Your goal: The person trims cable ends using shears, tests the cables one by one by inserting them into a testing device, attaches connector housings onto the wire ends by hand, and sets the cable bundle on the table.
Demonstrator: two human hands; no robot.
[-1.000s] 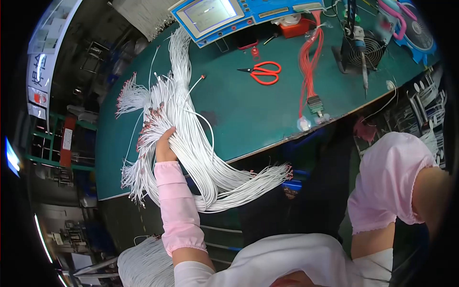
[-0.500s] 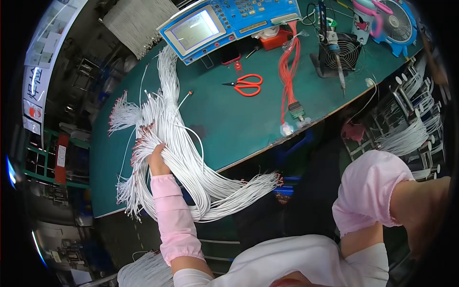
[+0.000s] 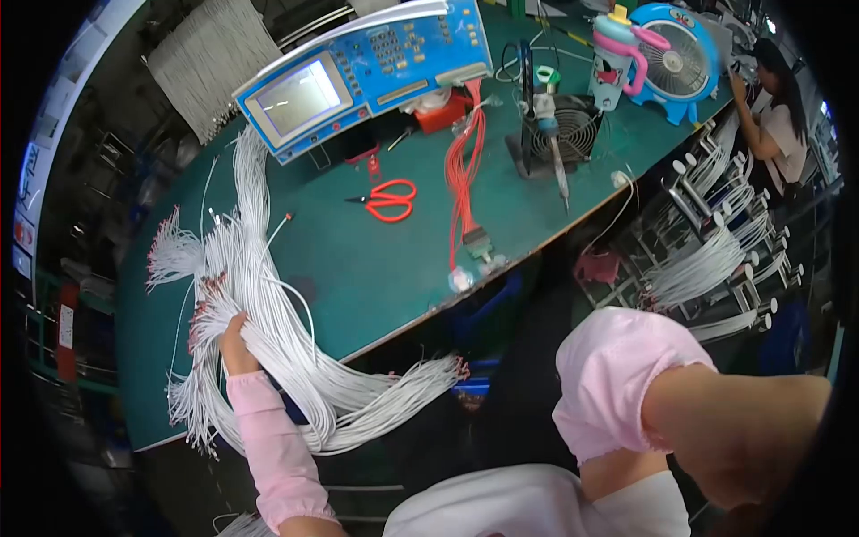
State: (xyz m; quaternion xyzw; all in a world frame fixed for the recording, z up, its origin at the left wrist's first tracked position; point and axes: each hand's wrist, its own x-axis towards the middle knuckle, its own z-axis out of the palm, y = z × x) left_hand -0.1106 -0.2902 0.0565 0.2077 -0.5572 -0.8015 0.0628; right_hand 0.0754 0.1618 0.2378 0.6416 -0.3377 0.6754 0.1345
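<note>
Pink cloth sleeve (image 3: 273, 438) covers my left forearm, and beyond its cuff my left hand (image 3: 236, 345) is clamped on a bunch of white cables (image 3: 295, 367), near their reddish ends. The cables lie in a thick heap on the left part of the green desk (image 3: 349, 295), some tips fanned out at the far left, while a lower loop droops past the near edge, its ends sweeping right. My right arm, also sleeved in pink, bends up close to the camera; the right hand (image 3: 743, 425) is blurred, and I cannot tell whether its fingers are together or apart. To the right of the heap, red-handled scissors (image 3: 370, 199) lie flat. Behind them stands a blue instrument (image 3: 394, 55) with a lit screen; red wires (image 3: 461, 170) run from its right end toward the near edge. Farther right are a soldering iron (image 3: 557, 152), tip down, a pink-handled cup (image 3: 610, 73) and a blue fan (image 3: 676, 63). Beyond the desk, a metal rack (image 3: 720, 219) holds white leads (image 3: 702, 268), and another person (image 3: 783, 134) has an arm raised.
</note>
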